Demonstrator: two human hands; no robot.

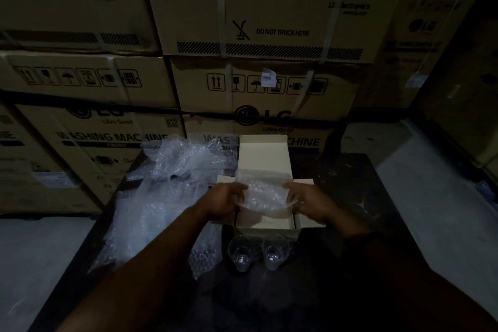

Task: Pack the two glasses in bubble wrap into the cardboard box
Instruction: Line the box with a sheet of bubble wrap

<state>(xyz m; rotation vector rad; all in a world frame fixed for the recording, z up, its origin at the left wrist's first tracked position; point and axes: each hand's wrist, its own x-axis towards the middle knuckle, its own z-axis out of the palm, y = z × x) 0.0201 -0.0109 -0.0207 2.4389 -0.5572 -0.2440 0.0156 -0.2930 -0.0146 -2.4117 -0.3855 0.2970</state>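
A small open cardboard box (266, 230) stands on the dark table, its lid flap raised at the back. Over its opening a piece of bubble wrap (265, 191) is stretched between my hands. My left hand (225, 202) grips its left edge and my right hand (310, 203) grips its right edge. Two clear glasses (241, 253) (275, 252) stand unwrapped side by side on the table just in front of the box, close to me.
A loose heap of bubble wrap (167, 186) covers the table's left part. The dark table (363, 197) is bare on the right. Stacked large appliance cartons (242, 35) form a wall right behind the table. Grey floor lies on both sides.
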